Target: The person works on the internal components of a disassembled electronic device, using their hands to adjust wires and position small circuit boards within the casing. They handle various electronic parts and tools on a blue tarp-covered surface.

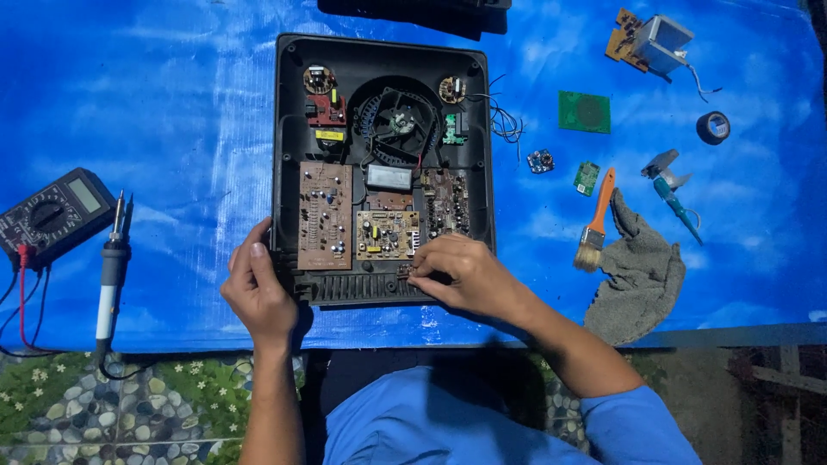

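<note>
Black plastic appliance casing lies open between my hands: my left hand grips its near-left corner, my right hand pinches something small at its front edge.

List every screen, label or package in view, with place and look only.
Multimeter screen: far left on the blue sheet, a small pale grey rectangle in a dark case.
Yellow label: inside the open black casing, upper left, a small rectangle.
No packages visible.

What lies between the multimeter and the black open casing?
In the head view, a soldering iron lies on the blue sheet between the multimeter and casing.
</note>
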